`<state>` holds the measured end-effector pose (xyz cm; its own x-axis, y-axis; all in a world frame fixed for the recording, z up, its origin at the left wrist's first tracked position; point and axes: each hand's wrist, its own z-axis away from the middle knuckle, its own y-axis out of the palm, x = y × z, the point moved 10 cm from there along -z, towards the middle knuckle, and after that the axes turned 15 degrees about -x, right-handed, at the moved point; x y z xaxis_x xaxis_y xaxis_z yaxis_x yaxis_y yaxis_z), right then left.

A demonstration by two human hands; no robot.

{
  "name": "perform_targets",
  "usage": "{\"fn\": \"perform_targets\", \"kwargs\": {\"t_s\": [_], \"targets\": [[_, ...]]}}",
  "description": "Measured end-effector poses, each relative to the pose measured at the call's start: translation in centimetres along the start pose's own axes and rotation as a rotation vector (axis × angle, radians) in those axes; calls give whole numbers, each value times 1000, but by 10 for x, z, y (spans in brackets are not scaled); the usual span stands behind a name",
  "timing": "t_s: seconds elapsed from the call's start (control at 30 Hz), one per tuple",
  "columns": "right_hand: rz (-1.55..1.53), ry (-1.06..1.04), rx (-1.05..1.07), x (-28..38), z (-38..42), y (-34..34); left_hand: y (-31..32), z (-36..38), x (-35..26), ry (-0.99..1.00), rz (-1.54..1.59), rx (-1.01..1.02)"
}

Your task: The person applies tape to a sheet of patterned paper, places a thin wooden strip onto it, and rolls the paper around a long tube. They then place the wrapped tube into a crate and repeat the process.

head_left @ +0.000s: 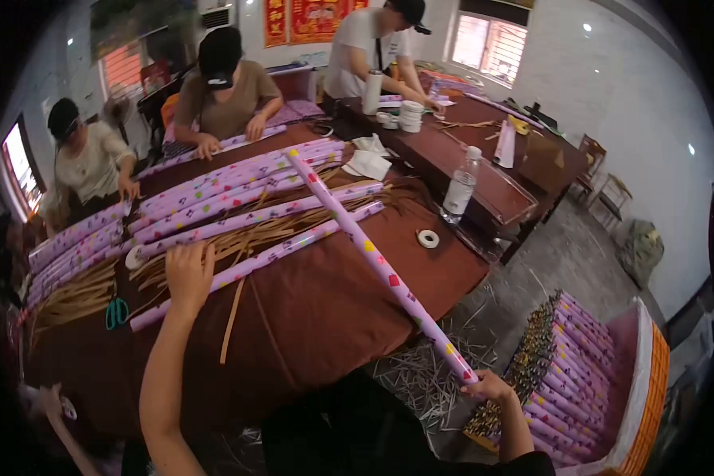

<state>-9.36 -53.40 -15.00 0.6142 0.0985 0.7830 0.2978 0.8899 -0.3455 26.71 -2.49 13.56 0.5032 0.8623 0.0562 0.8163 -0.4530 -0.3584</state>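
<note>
In my right hand (488, 386) is the lower end of a long tube (393, 278), lilac with small coloured prints. It slants up to the left, its far end above the bundled tubes. My left hand (189, 274) reaches over a pile of brown paper strips (274, 230), its fingers extended and apart, their tips partly hidden. Beside it, another lilac tube (254, 262) lies across the cloth-covered table (309, 317). Several similar tubes (238, 186) are stacked beyond. A roll of white tape (134, 256) and green-handled scissors (117, 313) lie left of my left hand.
Three people work across the tables. Another person's hand (53, 404) shows at lower left. A water bottle (461, 186) and tape roll (428, 239) stand near the table's right edge. A box (642, 397) full of tubes stands on the floor at right, beside paper shreds (444, 377).
</note>
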Motion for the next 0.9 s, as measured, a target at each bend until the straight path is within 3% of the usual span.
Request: {"fn": "perform_targets", "kwargs": {"t_s": [0.1,0.2,0.33,0.63,0.83,0.9], "targets": [[-64,-32,-22,18,13,2,10,33,-41,94,82,5],[-77,-66,68,19,17,18,15,59,-57,29,95,1],[-207,-102,213,19,17,57,18,80,-30,-143,74,40],[-656,-264,262,104,18,86,30,97,-22,-185,103,153],[-751,-472,-211,142,25,16,29,100,-16,-256,174,173],[-877,-547,-300,142,22,-9,35,106,-6,-369,192,240]]}}
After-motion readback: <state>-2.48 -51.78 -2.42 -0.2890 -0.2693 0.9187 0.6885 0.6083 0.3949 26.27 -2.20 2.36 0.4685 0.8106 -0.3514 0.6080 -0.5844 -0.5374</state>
